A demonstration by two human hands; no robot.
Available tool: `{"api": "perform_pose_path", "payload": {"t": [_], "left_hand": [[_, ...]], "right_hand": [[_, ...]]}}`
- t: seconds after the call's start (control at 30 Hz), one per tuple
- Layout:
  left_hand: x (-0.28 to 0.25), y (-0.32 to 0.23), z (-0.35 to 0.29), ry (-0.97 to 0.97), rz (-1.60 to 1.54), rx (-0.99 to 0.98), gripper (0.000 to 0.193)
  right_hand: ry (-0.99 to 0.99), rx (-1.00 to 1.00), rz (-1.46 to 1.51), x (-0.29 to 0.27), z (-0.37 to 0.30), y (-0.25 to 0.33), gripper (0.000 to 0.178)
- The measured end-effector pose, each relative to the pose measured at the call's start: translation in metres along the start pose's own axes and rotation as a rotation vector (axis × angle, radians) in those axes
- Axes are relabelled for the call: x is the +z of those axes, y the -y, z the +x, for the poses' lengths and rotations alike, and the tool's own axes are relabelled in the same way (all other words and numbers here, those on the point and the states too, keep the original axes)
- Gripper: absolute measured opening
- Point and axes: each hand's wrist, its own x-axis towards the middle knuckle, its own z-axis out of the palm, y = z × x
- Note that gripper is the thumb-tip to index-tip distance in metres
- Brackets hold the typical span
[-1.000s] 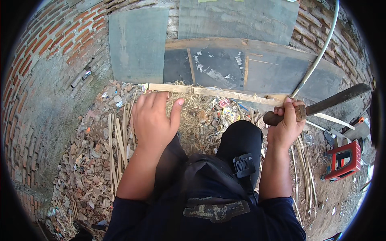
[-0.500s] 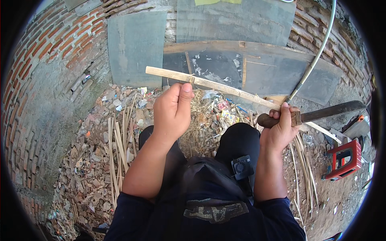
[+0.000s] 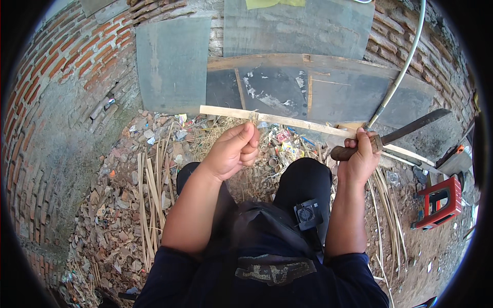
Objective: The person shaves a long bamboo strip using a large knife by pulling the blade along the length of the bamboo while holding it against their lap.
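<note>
A long pale bamboo strip (image 3: 292, 121) lies crosswise in front of me, its left end a little higher. My right hand (image 3: 358, 160) is closed round the brown wooden handle of a machete (image 3: 416, 126) whose dark blade points to the upper right. The strip passes at this hand's thumb and fingertips, which also hold it. My left hand (image 3: 231, 151) is closed in a pinch, fingertips just below the strip's joint. Whatever it pinches is hidden. Some thin fibres stick up at that joint.
Split bamboo strips (image 3: 149, 200) lie on the rubble at my left, and more strips (image 3: 390, 215) at my right. A red plastic stool (image 3: 452, 205) stands at far right. Grey boards (image 3: 174, 66) lean on the brick wall ahead. A pale hose (image 3: 405, 66) runs down nearby.
The strip's left end has come lower and shifted right. My left hand has turned, its raised thumb now bent into a pinch beside the joint. The machete blade tilts more upward.
</note>
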Motion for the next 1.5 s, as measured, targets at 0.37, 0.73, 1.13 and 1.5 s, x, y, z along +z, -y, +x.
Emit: {"api": "perform_pose_path", "payload": {"t": [0.37,0.73,1.13,1.5], "left_hand": [[-0.030,0.051,-0.008,-0.590,0.974,-0.018,0.045],[0.005,0.019,0.005,-0.745,1.616,0.439,0.028],[0.008,-0.012,-0.015,-0.282,2.062,0.529,0.013],[0.026,0.000,0.000,-0.616,1.535,0.634,0.021]], "right_hand": [[0.127,-0.186,-0.301,0.003,-0.002,-0.013,0.016],[0.050,-0.100,-0.221,0.005,-0.011,-0.024,0.014],[0.048,0.012,-0.257,-0.009,0.016,-0.002,0.015],[-0.052,0.060,-0.064,0.010,-0.020,-0.012,0.016]]}}
